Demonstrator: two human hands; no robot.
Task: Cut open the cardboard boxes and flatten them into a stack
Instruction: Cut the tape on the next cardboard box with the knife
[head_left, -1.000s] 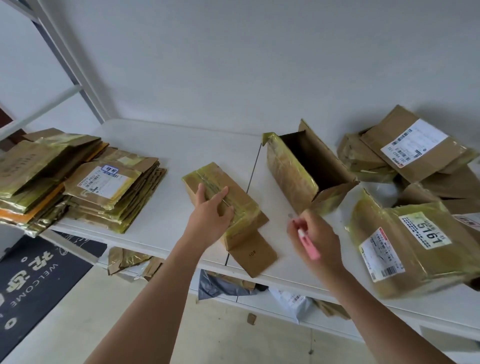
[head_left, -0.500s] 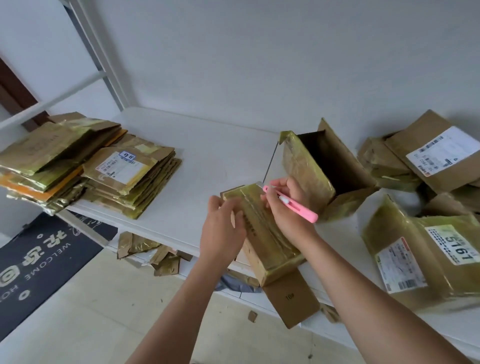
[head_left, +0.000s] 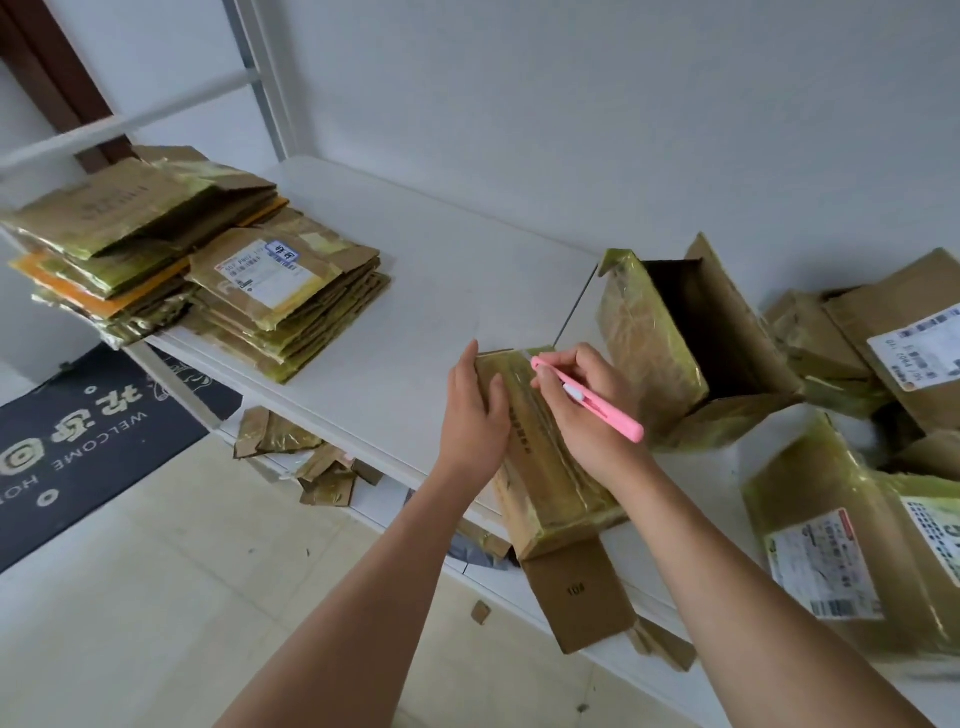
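Step in hand: slitting the tape on the small taped box (head_left: 545, 467), which lies at the bench (head_left: 415, 291) front edge with its near end overhanging and one bottom flap (head_left: 582, 597) hanging loose below. Left hand (head_left: 475, 415) lies on the box's left side, fingers straight, pressing it steady. Right hand (head_left: 587, 410) grips the pink cutter (head_left: 597, 402) pen-style, fingers curled around it, tip at the far end of the top seam.

Next move, likely: draw the blade along the seam toward the near end, keeping the left hand off the line, then open and flatten. Flattened stack (head_left: 208, 270) sits at the bench's left end; an opened box (head_left: 691, 343) stands just behind the hands, and uncut boxes (head_left: 841, 545) are piled at the right.

Hard to tell: blade hidden by the fingers, so unclear if it's extended or already in the tape. Right-hand boxes are cut off by the frame. Scraps (head_left: 311, 462) lie under the bench, partly hidden.
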